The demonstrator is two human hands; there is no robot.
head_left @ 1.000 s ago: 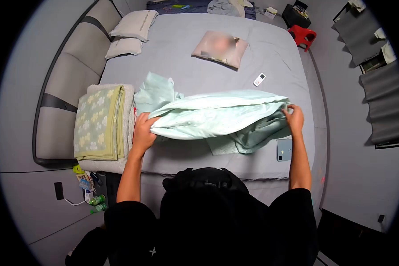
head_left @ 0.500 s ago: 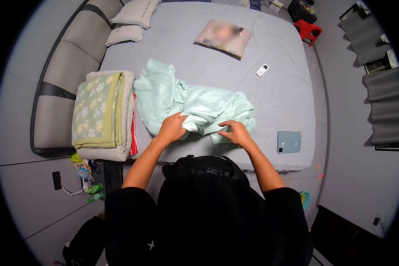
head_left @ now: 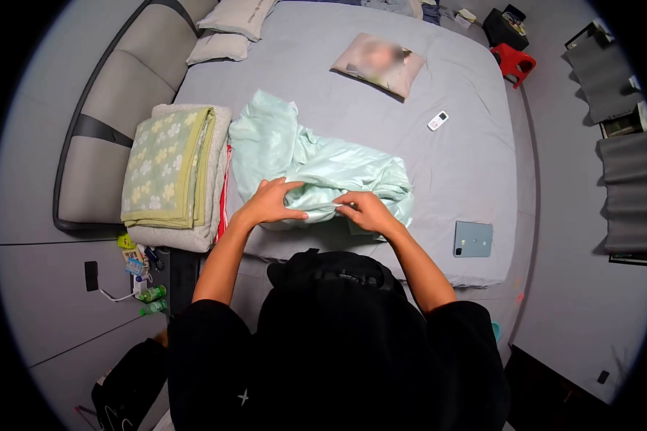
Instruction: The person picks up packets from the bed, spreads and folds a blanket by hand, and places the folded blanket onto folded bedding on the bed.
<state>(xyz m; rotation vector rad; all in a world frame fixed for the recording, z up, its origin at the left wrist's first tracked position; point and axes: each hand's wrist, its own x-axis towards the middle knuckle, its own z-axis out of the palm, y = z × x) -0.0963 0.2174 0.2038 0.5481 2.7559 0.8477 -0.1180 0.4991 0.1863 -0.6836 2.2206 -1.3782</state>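
Taking the cloth as the clock's centre, with twelve away from the person, the left hand point(head_left: 269, 203) is at about eight, on the near edge, its thumb and fingers parted in a wide curve around a bunched fold; whether it grips cannot be told. The rumpled mint-green fabric cloth point(head_left: 266, 144) lies on the bed point(head_left: 467, 172), near its front edge. At about five, the right hand point(head_left: 370, 213) has thumb and fingertips nearly together, seemingly pinching a bit of the cloth. The step in hand looks like handling the near edge — soft, loose folds that call for a firm pinch, since they could slip or twist.

The bed wears a lightly creased grey sheet. At ten stands a padded grey headboard point(head_left: 147, 61); at nine, a folded green flower-patterned blanket point(head_left: 151, 169) rests on cream fleecy bedding point(head_left: 216, 158). Green plastic bottles point(head_left: 153, 293) sit at eight, off the bed. Two pale fabric pillows point(head_left: 237, 18) are at eleven, a pink printed cushion point(head_left: 352, 57) at one, a white remote control point(head_left: 438, 121) just past two and a blue-grey tablet point(head_left: 473, 239) at four. Beyond the bed — a red plastic stool point(head_left: 514, 61) at two, grey curtains point(head_left: 629, 187) at three.
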